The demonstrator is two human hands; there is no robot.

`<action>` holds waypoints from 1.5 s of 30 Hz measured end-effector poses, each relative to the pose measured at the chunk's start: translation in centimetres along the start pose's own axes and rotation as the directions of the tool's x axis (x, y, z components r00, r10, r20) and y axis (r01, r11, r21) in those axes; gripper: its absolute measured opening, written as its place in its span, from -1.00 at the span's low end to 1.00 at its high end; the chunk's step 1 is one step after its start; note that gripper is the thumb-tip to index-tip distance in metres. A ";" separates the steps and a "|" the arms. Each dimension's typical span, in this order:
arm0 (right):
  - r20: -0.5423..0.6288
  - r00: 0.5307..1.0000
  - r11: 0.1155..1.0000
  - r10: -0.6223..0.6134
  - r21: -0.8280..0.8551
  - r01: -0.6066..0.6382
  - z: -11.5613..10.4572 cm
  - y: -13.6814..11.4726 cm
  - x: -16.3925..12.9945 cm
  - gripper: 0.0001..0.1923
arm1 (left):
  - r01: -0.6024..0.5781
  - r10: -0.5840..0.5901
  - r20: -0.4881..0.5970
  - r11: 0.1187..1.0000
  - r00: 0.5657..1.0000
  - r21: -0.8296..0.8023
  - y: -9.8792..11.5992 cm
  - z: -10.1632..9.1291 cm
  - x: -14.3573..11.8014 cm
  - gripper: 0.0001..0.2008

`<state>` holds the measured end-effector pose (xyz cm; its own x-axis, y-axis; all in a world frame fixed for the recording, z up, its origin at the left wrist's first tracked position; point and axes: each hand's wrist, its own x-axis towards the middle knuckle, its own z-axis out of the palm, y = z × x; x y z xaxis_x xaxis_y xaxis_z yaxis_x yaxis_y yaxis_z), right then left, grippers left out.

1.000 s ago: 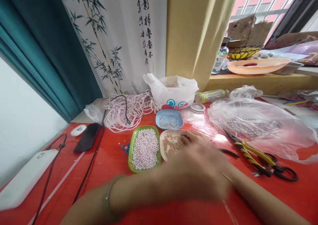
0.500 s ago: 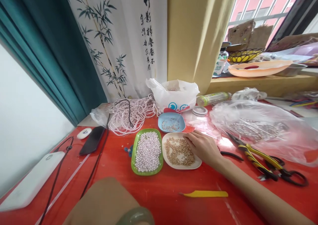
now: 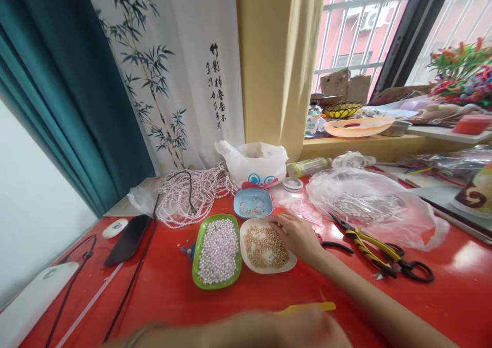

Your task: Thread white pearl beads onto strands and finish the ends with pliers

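A white power bank (image 3: 26, 307) and a dark phone (image 3: 126, 239) lie at the red table's (image 3: 161, 291) left edge, at nine o'clock of the dishes, with bare red surface between the black cables (image 3: 134, 271) and the trays. On the bamboo curtain (image 3: 169, 76) runs a column of brushed Chinese characters, too small to read. Three dishes stand close together: a green tray of pearls (image 3: 217, 250), a blue dish (image 3: 252, 203) at twelve o'clock of it, and a cream dish of gold beads (image 3: 266, 245). The left hand (image 3: 269, 332) is a blur at six o'clock, its grip impossible to tell, by a yellow strip (image 3: 307, 307). The right hand (image 3: 298, 235) rests loosely curled on the cream dish's right rim, holding nothing visible. At three o'clock lie one yellow-handled pliers (image 3: 365, 240) and one black scissors (image 3: 411, 271).
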<state>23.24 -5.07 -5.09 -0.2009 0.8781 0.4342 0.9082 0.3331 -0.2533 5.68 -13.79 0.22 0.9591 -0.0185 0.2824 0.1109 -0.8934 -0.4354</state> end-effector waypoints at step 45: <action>0.156 0.956 0.570 0.248 0.774 -0.274 0.9 0.0 0.7 -0.72 | -0.411 -0.542 0.200 -0.788 0.816 -0.458 -10.0 3.3 0.2 -0.18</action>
<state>22.76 -4.18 -5.60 -0.0243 0.9758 0.2175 0.2888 0.2151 -0.9329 5.61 -3.37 1.86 0.7745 0.5594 0.2954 -0.6013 0.5059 0.6185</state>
